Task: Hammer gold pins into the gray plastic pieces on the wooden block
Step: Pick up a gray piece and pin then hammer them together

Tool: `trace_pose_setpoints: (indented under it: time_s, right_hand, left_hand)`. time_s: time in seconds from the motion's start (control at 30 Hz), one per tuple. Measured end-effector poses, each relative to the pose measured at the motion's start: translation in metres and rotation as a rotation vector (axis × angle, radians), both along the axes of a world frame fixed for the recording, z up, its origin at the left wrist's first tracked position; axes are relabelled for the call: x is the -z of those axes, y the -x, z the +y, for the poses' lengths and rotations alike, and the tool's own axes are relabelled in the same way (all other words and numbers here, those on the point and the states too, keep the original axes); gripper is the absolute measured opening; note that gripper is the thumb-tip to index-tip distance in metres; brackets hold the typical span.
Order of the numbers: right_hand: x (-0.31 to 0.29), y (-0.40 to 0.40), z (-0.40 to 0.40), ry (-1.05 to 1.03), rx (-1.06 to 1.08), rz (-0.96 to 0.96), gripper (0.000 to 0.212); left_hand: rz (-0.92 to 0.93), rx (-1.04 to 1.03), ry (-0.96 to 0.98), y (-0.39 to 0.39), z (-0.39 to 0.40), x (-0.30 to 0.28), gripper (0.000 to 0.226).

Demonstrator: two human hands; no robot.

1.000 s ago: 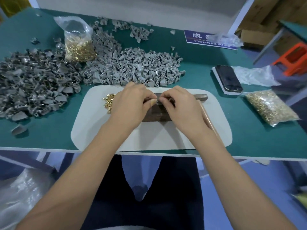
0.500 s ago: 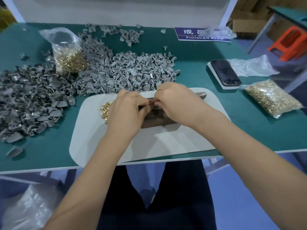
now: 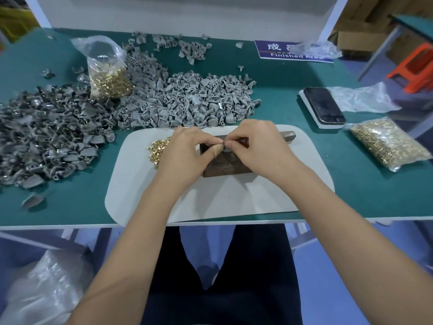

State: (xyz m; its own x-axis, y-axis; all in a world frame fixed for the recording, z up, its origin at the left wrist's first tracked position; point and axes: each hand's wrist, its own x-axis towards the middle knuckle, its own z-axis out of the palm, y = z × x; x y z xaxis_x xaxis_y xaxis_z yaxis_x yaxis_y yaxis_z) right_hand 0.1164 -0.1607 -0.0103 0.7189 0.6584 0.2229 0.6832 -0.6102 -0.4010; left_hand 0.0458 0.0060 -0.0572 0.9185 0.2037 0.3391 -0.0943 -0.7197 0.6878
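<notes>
Because the work all happens on the wooden block [image 3: 225,164], I read everything else by where it lies around that block. The green table [image 3: 269,95] carries it all, and the pale mat [image 3: 210,198] lies under the block, I judge to cushion hammer blows. Beyond and left of the block spreads the big heap of gray plastic pieces [image 3: 182,102], stock kept within reach. A standing bag of pins [image 3: 109,76] sits in that heap, a flat bag of pins [image 3: 386,144] lies well right of the block, and a phone [image 3: 324,106] lies beyond and right. Just beyond the block a dark metal bar [image 3: 288,136] pokes out past my right hand; it may be the hammer head, but I cannot tell. Loose gold pins [image 3: 158,148] lie on the mat just left of the block.

My left hand [image 3: 187,156] and right hand [image 3: 262,146] meet over the block's top. Fingers of both are curled, tips pinched together on one small gray piece [image 3: 225,146] resting at the block's top. The left thumb tip looks taped. I judge I am seating a pin, though no pin shows between the fingertips.
</notes>
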Motion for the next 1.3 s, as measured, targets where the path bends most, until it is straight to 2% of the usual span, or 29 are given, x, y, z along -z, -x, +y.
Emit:
trace_pose_setpoints:
  time_s: [0.17,0.33,0.4,0.47,0.53,0.6,0.67,0.73,0.87,0.97,1.07,1.13,1.17,1.3]
  right_hand:
    - [0.002,0.001,-0.004,-0.027,0.023,0.029,0.015]
    - [0.022,0.022,-0.007,-0.278,0.112,0.056,0.012]
    - [0.028,0.028,-0.016,-0.39,0.144,0.071,0.018]
    - [0.033,0.028,-0.035,-0.463,0.264,-0.046,0.021]
    - [0.038,0.027,-0.06,-0.374,0.485,-0.196,0.026]
    - [0.044,0.03,-0.076,-0.108,0.709,-0.134,0.042]
    - [0.05,0.031,-0.085,0.157,0.759,-0.018,0.043]
    - [0.046,0.028,-0.088,0.282,0.732,0.022,0.032]
    - [0.02,0.021,-0.091,0.324,0.744,0.009,0.027]
    - [0.001,0.029,-0.094,0.115,0.635,0.076,0.024]
    - [-0.009,0.038,-0.085,-0.254,0.469,0.354,0.024]
    - [-0.009,0.042,-0.081,-0.357,0.36,0.568,0.017]
    - [-0.007,0.044,-0.08,-0.345,0.296,0.607,0.014]
    - [0.001,0.05,-0.072,-0.31,0.165,0.439,0.022]
  left_hand:
    - [-0.125,-0.039,0.056,0.001,-0.009,0.013,0.008]
    - [-0.157,-0.019,0.021,-0.001,-0.008,0.013,0.005]
    - [-0.154,-0.009,0.045,0.001,-0.008,0.014,0.005]
    - [-0.158,-0.01,0.076,0.003,-0.008,0.016,0.005]
    - [-0.157,-0.012,0.08,0.003,-0.008,0.018,0.004]
    - [-0.152,-0.015,0.068,0.003,-0.007,0.019,0.005]
    - [-0.152,-0.012,0.061,0.003,-0.006,0.02,0.005]
    - [-0.156,-0.009,0.064,0.004,-0.006,0.021,0.004]
    - [-0.17,-0.005,0.061,0.004,-0.008,0.02,0.003]
    - [-0.164,-0.005,0.086,0.007,-0.009,0.022,0.004]
    - [-0.163,-0.015,0.095,0.007,-0.009,0.021,0.004]
    - [-0.165,-0.018,0.098,0.006,-0.01,0.02,0.003]
    - [-0.166,-0.019,0.095,0.006,-0.011,0.02,0.003]
    - [-0.156,-0.017,0.149,0.004,-0.011,0.019,0.006]
